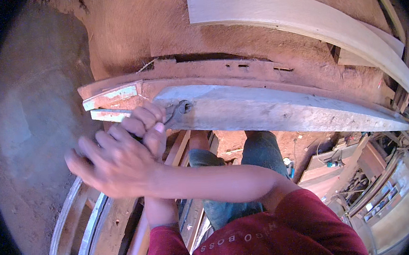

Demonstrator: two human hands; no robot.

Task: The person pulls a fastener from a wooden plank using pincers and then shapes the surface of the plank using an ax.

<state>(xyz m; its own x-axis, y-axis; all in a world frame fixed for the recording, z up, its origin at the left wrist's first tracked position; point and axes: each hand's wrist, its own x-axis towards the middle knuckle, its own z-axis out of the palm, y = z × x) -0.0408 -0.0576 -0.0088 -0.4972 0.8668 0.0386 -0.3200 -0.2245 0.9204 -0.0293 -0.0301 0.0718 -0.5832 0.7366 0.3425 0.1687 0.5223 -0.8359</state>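
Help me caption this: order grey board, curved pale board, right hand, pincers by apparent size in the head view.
1. Grey board, curved pale board: too alike to rank.
2. Right hand.
3. Pincers, partly hidden.

A head-worn fisheye looks down closely: maroon cloth shirt [236, 246] at six o'clock, long grey wooden plank [269, 107] reaching toward three.

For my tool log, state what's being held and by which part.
Metal pincers, by the handles, in the left hand's grip; the right hand's grip is blurred, its hold unclear.
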